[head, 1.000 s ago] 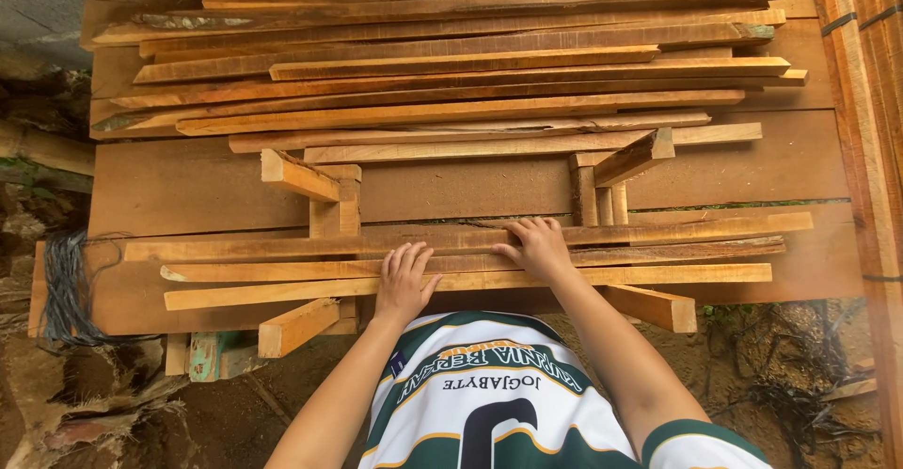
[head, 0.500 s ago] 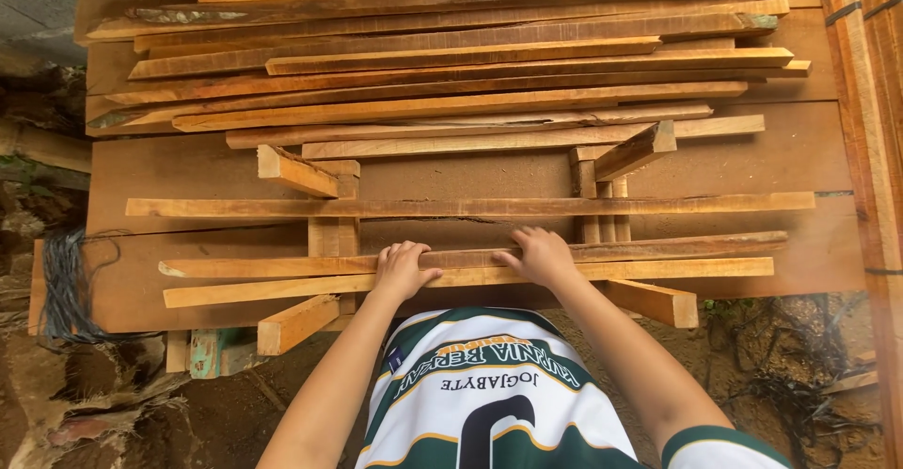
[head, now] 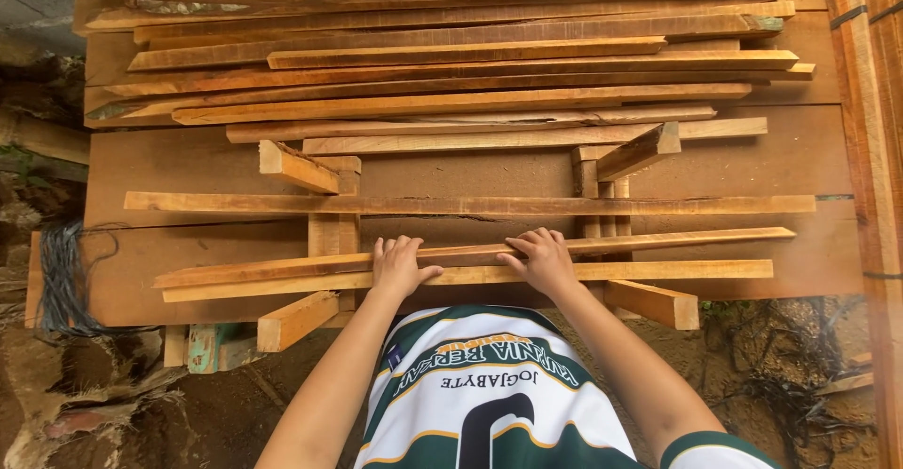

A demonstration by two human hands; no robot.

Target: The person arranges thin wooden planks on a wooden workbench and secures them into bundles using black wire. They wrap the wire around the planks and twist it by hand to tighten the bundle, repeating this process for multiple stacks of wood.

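Both my hands lie on a long thin reddish slat [head: 677, 239] that runs left to right across two short cross blocks [head: 296, 318]. My left hand [head: 400, 267] has its fingers over the slat's far edge, with the thumb on the pale slat [head: 677, 270] just nearer me. About a hand's width to the right, my right hand [head: 541, 260] grips the same reddish slat in the same way. A third slat [head: 470, 205] lies apart, a little farther away on the blocks.
A pile of several long slats [head: 470, 55] fills the far half of the wide brown boards [head: 188, 163]. Upright timber [head: 875, 149] stands along the right. A dark cord bundle [head: 61, 276] hangs at the left, above dirt and scrap [head: 141, 403].
One slat has slid away from me and now lies apart from the two near ones. Both hands have come back slightly toward me, onto the reddish slat.
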